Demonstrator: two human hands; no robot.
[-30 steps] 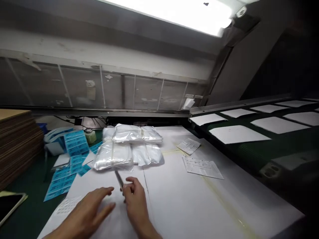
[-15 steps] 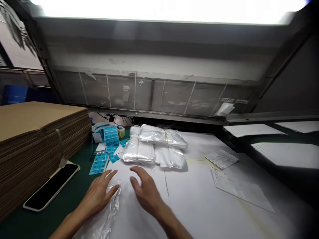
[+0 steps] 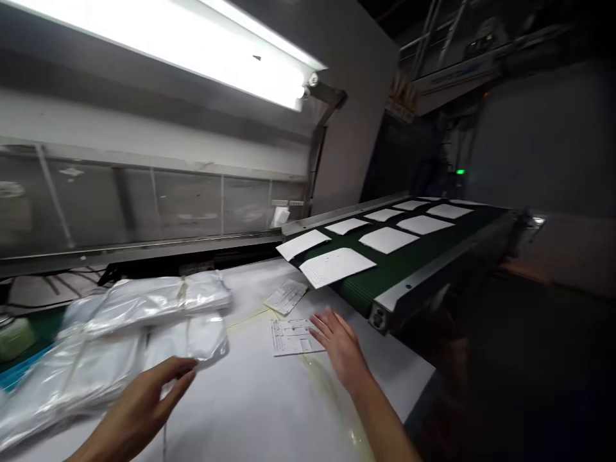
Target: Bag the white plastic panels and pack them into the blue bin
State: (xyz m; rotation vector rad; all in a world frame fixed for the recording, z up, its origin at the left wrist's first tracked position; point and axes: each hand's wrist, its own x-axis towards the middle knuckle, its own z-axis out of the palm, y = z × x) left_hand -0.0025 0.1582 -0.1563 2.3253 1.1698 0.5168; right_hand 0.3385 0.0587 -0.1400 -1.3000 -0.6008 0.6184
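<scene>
My left hand (image 3: 149, 398) hovers above the white work surface (image 3: 235, 410), fingers curved, thumb a little apart from the index, nothing visible in it. Beside it lie bundles of clear plastic bags (image 3: 158, 301). Farther right, my right hand (image 3: 341, 346) is open with fingers stretched out, over the right end of a thin white panel (image 3: 291, 337) bearing small printed-looking marks. Whether the fingertips touch the panel I cannot tell. Just behind it rests a smaller white panel (image 3: 286, 296).
A green conveyor belt (image 3: 359, 287) runs away to the back right, its metal end near the table. Several white sheets (image 3: 389, 240) lie on it in rows. A bright lamp (image 3: 192, 45) hangs above. At the far left stands a small jar (image 3: 14, 337).
The view has swung right, bringing the conveyor into sight. My right hand has moved right to the white panel. My left hand has left the clear plastic bag it was over.
</scene>
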